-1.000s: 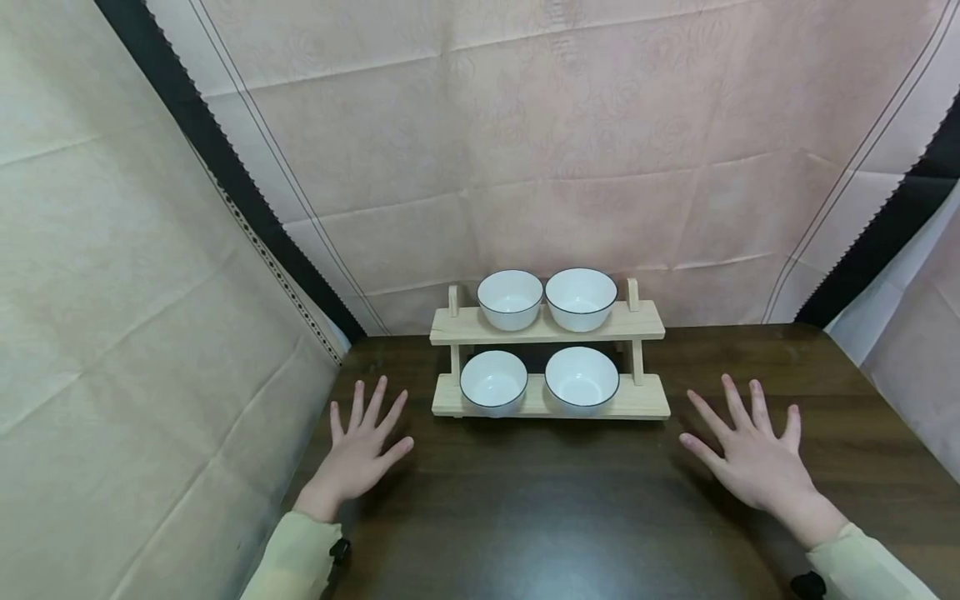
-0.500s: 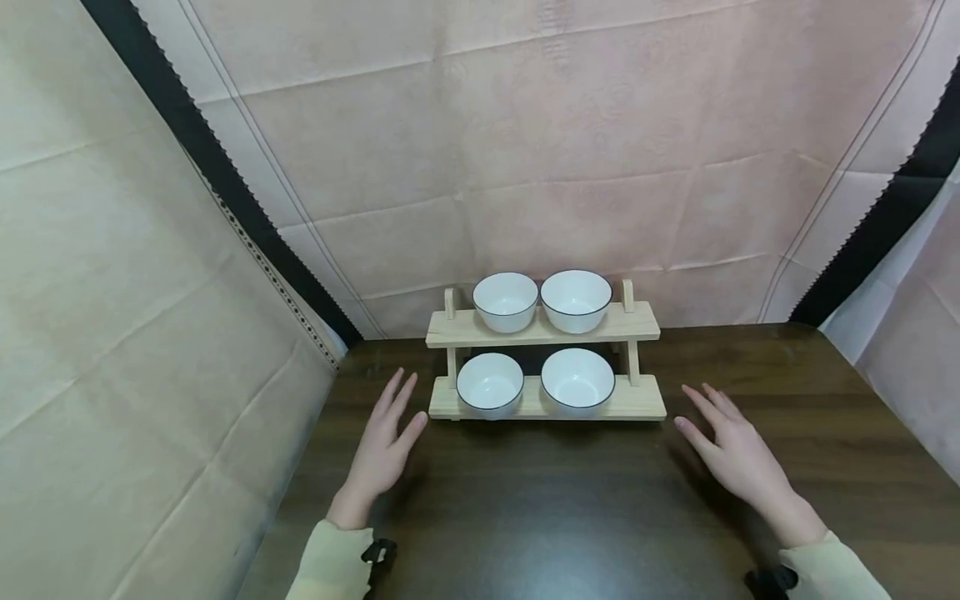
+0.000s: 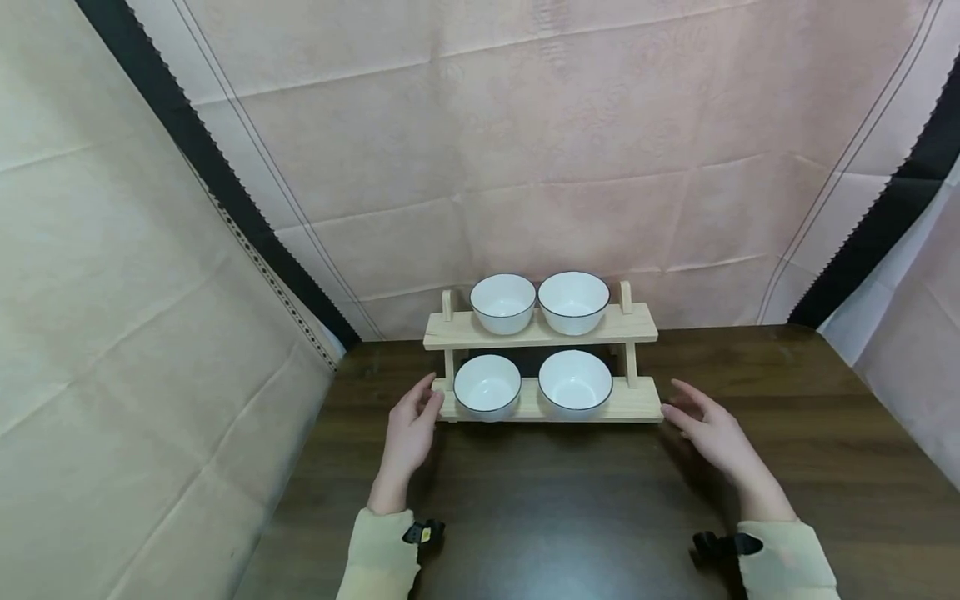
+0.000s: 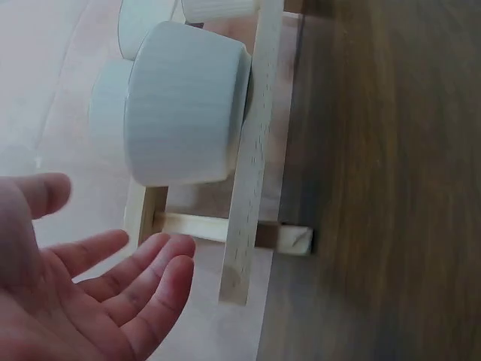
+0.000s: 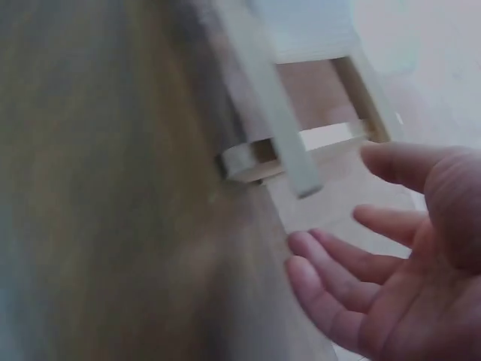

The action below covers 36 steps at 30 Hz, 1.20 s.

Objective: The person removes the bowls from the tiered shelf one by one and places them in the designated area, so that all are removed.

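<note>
A two-tier wooden rack (image 3: pixel 637 402) holds white bowls with dark rims. Two bowls, a left one (image 3: pixel 503 304) and a right one (image 3: pixel 573 302), sit on the upper shelf. Below them stand another left bowl (image 3: pixel 487 387) and right bowl (image 3: pixel 575 383). My left hand (image 3: pixel 407 433) is at the lower shelf's left end, its thumb overlapping the wood in the head view. At the opposite end is my right hand (image 3: pixel 712 437), thumb tip close to the shelf corner. Both wrist views show loosely bent fingers (image 4: pixel 154 301) around nothing, beside the rack's ends (image 5: pixel 301 177).
The rack stands near the back edge of a dark brown wooden table (image 3: pixel 555 517). Pale cloth (image 3: pixel 570 167) hangs behind it, and another cloth (image 3: pixel 150 333) hangs on the left. Black straps circle both wrists, including the right strap (image 3: pixel 723 546).
Both hands have moved inward from either side toward the rack's ends. Their spread fingers have drawn together and bent slightly. The bowls keep their places on the rack.
</note>
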{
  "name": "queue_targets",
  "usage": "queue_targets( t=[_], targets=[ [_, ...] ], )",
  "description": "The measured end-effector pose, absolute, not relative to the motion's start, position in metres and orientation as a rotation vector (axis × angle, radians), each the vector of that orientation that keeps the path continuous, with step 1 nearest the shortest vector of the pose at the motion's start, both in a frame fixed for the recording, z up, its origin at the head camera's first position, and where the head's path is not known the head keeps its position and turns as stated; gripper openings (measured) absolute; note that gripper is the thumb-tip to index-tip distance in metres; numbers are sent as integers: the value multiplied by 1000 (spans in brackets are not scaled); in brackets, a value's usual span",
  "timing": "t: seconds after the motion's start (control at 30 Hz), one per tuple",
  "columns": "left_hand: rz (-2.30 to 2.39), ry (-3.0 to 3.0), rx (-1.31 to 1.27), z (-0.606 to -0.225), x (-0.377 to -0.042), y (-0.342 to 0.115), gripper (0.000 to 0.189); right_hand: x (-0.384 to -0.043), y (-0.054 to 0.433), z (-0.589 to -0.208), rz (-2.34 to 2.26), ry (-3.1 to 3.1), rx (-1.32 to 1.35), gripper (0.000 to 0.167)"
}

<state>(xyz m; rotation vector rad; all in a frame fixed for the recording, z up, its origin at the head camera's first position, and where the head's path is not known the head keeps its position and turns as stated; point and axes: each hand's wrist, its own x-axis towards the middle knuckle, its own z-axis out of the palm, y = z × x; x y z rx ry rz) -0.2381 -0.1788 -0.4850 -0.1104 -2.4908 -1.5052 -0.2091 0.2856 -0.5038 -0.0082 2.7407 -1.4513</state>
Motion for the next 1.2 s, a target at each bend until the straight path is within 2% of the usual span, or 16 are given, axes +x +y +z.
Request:
queue_targets(
  t=[0.23, 0.57, 1.2],
  targets=[
    [-1624, -2485, -9, -487, -245, -165, 44, -220, 271, -514, -1656, 2538, 48, 73],
    [-1666, -2539, -106, -495, -246, -147, 46, -220, 289, -536, -1829, 2330, 129, 81],
    [-1672, -2529, -130, -492, -255, -152, 50, -234, 286, -535, -1854, 2292, 52, 77]
  ],
)
